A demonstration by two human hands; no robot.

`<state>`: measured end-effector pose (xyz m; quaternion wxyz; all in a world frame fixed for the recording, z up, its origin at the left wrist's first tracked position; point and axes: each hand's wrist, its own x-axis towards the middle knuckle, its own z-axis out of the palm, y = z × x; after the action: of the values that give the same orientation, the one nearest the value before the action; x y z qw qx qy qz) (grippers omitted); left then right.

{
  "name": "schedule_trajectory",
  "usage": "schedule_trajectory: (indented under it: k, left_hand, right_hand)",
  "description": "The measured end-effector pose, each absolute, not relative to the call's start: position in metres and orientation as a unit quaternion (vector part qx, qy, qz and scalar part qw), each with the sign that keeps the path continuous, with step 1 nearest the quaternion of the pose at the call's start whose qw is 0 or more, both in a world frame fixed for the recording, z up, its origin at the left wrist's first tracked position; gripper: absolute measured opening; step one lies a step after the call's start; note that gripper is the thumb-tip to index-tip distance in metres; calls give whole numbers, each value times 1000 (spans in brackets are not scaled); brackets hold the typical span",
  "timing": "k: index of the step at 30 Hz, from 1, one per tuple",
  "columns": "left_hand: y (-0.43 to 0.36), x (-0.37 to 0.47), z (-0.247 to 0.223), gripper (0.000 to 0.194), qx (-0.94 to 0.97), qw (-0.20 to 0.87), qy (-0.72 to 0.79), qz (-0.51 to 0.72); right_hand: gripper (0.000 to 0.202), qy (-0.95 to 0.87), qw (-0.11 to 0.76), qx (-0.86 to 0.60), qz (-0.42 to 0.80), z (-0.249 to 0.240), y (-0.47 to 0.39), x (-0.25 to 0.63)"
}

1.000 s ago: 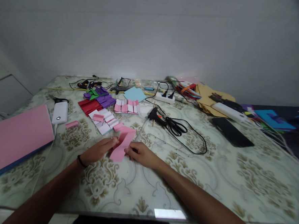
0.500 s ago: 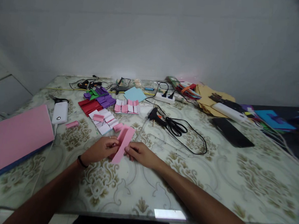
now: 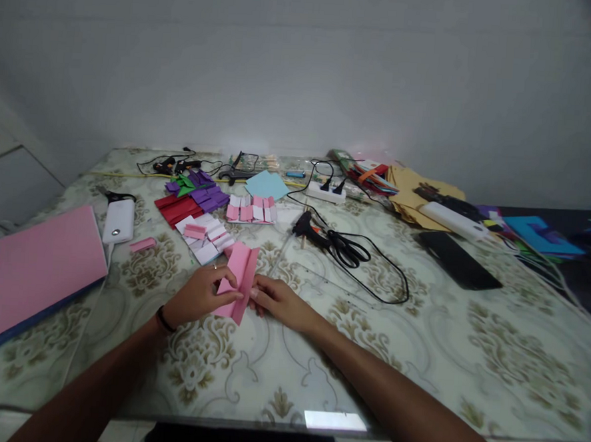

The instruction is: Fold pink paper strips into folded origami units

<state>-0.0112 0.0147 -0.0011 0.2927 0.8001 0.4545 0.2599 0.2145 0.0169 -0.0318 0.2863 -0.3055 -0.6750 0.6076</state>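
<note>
A creased sheet of pink paper point(image 3: 241, 264) is between my two hands, just above the near middle of the table. My left hand point(image 3: 206, 292), with a dark band at the wrist, grips its left part with thumb and fingers. At its right edge my right hand point(image 3: 278, 301) pinches the paper. Folded white and pink pieces point(image 3: 207, 242) lie behind my left hand, with one small pink folded strip point(image 3: 143, 244) off to the left. Behind my right hand rests a black glue gun point(image 3: 311, 230) with its coiled cord.
A pink sheet stack point(image 3: 42, 272) and a white power bank point(image 3: 119, 221) lie on the left. Red folded paper point(image 3: 177, 210), a power strip point(image 3: 326, 193) and a light blue sheet point(image 3: 266, 186) are farther back. A black phone point(image 3: 458, 259) and brown envelopes point(image 3: 411, 201) lie right.
The pink paper has turned and opened out between my hands, showing its inner crease. My left thumb has moved across it to the right; the right hand stays nearly in place.
</note>
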Motion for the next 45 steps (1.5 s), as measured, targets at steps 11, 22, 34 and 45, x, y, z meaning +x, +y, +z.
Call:
schedule_trajectory:
  k: [11,22,34,45]
  left_hand:
    - [14,-11,3,13,762,359,472,260]
    - [13,-12,-1,39,721,388,502,277]
    - [16,-12,-10,76,702,431,462,328]
    - [16,-11,-2,48,765,360,482,230]
  right_hand:
    - [38,-726,263,-346,533,-36,18,215]
    - [32,-728,262,-354,525,-35,18,216]
    - [32,-737,266,-341,520,-38,18,216]
    - [33,-740,259,-343,517,-40,19,216]
